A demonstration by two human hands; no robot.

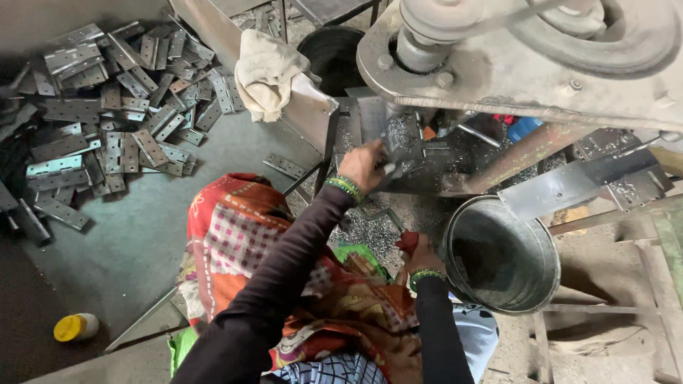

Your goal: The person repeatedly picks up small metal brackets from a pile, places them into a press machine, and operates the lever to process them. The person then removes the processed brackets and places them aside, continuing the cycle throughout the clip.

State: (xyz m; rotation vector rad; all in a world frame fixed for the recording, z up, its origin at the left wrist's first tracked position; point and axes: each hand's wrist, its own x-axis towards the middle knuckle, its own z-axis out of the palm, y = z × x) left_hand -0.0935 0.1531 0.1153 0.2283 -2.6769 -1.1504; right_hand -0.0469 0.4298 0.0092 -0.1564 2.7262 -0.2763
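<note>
My left hand (364,165) reaches up to the bed of a drill machine (498,50) and grips a metal piece (398,160) under the machine's head; the piece is blurred. My right hand (421,254) is lower, beside the rim of a metal bucket (501,256), with its fingers closed on a bit of dark red cloth (408,243). Both wrists wear green bangles. Dark sleeves cover both arms, over patterned red fabric on my lap.
A large heap of steel hinges (107,107) lies on the floor at left. A white rag (267,71) hangs on a slanted metal plate. A dark round bin (334,53) stands behind. Metal shavings (370,231) litter the floor. A yellow-capped bottle (75,327) lies lower left.
</note>
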